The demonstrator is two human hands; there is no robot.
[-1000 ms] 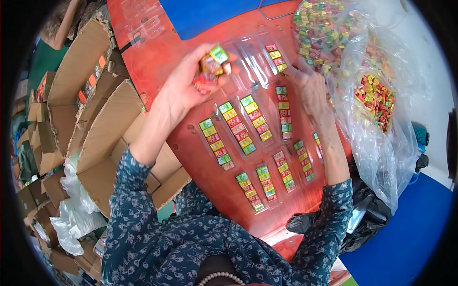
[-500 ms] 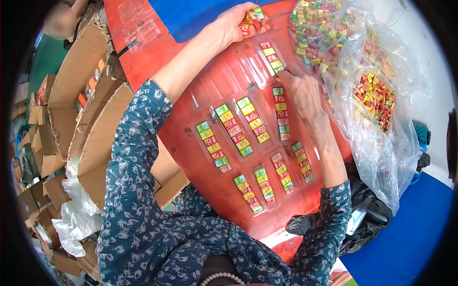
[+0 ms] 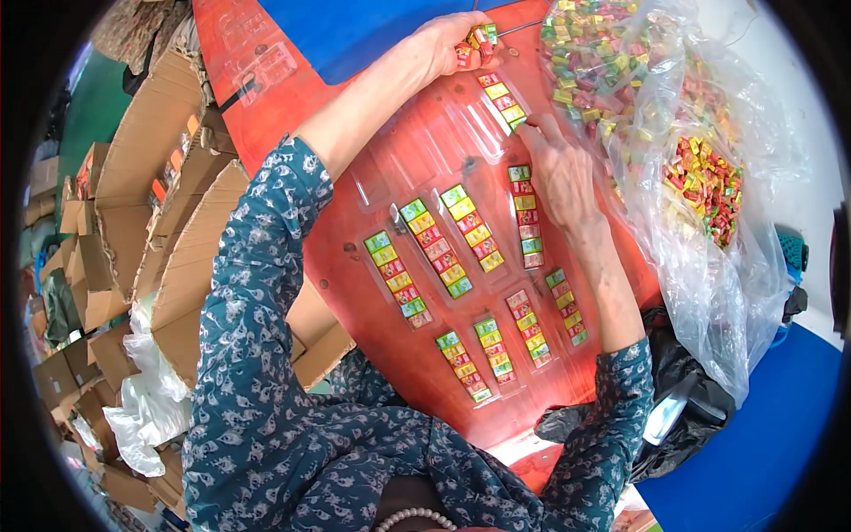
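My left hand (image 3: 448,46) is closed around several small wrapped candies (image 3: 481,40) in red, green and yellow, over the far part of the red table. My right hand (image 3: 563,168) reaches in from the right, fingers drawn together at the near end of a candy row (image 3: 503,99). Whether a piece is between those fingertips is hidden. This row lies in a clear plastic tray (image 3: 474,124). Closer to me, more trays hold filled rows, among them one long row (image 3: 525,213) beside my right hand and another (image 3: 434,248) nearer the middle.
Clear plastic bags (image 3: 700,293) full of loose wrapped candies (image 3: 705,186) lie along the right side. A black plastic bag (image 3: 683,417) sits near my right forearm. Open cardboard boxes (image 3: 186,293) crowd the left. The red table (image 3: 346,293) borders blue surfaces (image 3: 762,426).
My left hand has shifted slightly right, still holding the candies. My right fingers stay by the same row's near end. The view has shifted a little, and a person at the upper left is out of sight.
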